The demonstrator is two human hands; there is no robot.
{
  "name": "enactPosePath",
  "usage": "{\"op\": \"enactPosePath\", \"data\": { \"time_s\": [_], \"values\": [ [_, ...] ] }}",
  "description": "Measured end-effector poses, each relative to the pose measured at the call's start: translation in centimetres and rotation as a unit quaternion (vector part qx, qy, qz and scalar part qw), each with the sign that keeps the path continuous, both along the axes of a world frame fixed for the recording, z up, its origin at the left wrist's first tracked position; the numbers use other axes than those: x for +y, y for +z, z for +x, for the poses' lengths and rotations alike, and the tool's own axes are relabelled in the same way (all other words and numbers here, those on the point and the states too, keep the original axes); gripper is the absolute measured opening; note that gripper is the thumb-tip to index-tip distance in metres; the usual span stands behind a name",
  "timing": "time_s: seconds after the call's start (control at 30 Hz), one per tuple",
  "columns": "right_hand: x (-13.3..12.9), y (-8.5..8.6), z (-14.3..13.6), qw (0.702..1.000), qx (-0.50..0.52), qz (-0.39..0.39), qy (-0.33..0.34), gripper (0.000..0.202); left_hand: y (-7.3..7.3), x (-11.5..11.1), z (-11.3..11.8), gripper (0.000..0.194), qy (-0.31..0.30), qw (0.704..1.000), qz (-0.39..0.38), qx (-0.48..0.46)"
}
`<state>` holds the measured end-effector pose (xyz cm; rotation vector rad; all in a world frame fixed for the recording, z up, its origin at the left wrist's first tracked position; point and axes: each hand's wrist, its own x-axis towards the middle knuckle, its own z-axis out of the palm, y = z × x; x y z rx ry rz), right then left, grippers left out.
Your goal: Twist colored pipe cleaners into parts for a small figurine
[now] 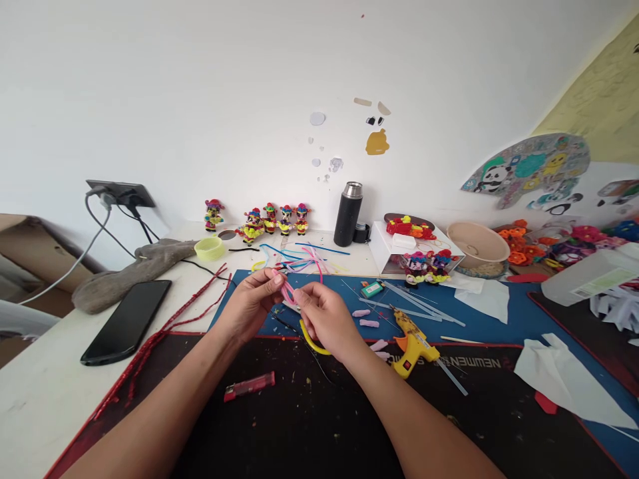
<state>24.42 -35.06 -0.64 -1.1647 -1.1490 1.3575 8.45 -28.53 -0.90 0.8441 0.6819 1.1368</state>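
Between my two hands is a bent pink pipe cleaner point(288, 293), pinched at both sides. My left hand point(252, 301) grips its left end between thumb and fingertips. My right hand point(327, 318) pinches the other side, its lower fingers curled. A yellow pipe cleaner point(313, 340) curves out below my right hand; whether the hand holds it or only passes over it I cannot tell. Just beyond the hands lies a loose pile of coloured pipe cleaners point(294, 258). Small pale pink rolled pieces point(369, 323) rest to the right of my right hand.
A yellow glue gun point(413, 344) lies at right, near clear glue sticks point(424, 303). A red lighter point(249, 386) is on the black mat point(289, 439). At left lie a phone point(127, 322) and red twisted strands point(164, 326). Behind stand a black flask point(348, 216) and several small figures point(285, 219).
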Motion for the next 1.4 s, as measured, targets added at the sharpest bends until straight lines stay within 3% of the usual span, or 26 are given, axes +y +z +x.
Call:
{"op": "enactPosePath", "data": {
  "time_s": [0.13, 0.3, 0.5, 0.7, 1.0, 1.4],
  "values": [
    [-0.2, -0.4, -0.1, 0.986, -0.142, 0.077, -0.036, 0.033, 0.3, 0.0, 0.1, 0.038, 0.008, 1.0, 0.005, 0.015],
    [-0.9, -0.1, -0.2, 0.92, -0.357, 0.152, -0.056, 0.029, 0.4, -0.6, 0.3, 0.036, 0.019, 0.996, 0.055, 0.073],
    [-1.1, 0.4, -0.5, 0.848, -0.511, 0.137, -0.032, 0.033, 0.3, -0.9, 0.5, 0.036, 0.016, 0.992, 0.07, 0.103],
    [-1.0, 0.8, -0.6, 0.816, -0.565, 0.124, -0.01, 0.035, 0.1, -0.8, 0.5, 0.035, 0.011, 0.99, 0.075, 0.119],
    [-0.9, 0.6, -0.5, 0.833, -0.54, 0.116, -0.011, 0.032, -0.3, -0.6, 0.3, 0.032, 0.01, 0.99, 0.08, 0.115],
    [-0.7, 0.7, -0.1, 0.931, -0.354, 0.085, 0.008, 0.033, -0.1, -0.6, 0.2, 0.031, 0.023, 0.991, 0.076, 0.111]
  ]
}}
